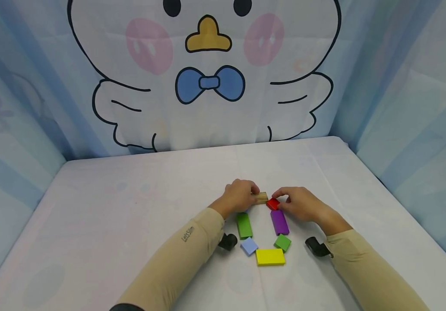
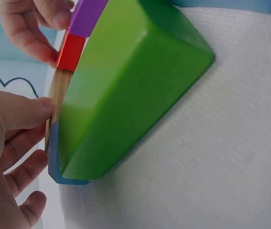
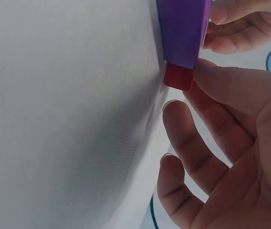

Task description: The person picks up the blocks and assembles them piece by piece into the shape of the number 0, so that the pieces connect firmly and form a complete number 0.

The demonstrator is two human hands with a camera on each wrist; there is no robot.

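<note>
A loose ring of coloured blocks lies on the table. At its far side my left hand (image 1: 240, 195) holds a natural wood block (image 1: 261, 198), thumb on its near face in the left wrist view. My right hand (image 1: 299, 203) pinches a small red block (image 1: 273, 204) between thumb and forefinger, at the wood block's right end. Running toward me from the red block is a purple block (image 1: 279, 222). Below my left hand lies a long green block (image 1: 245, 225); a blue block (image 2: 54, 162) at its far end is mostly hidden by that hand in the head view.
The near side of the ring has a light blue block (image 1: 249, 246), a yellow block (image 1: 270, 257) and a small green block (image 1: 283, 242). Black wrist cameras (image 1: 228, 242) hang beside the sleeves. A printed curtain (image 1: 215, 121) stands behind the white table (image 1: 129, 224).
</note>
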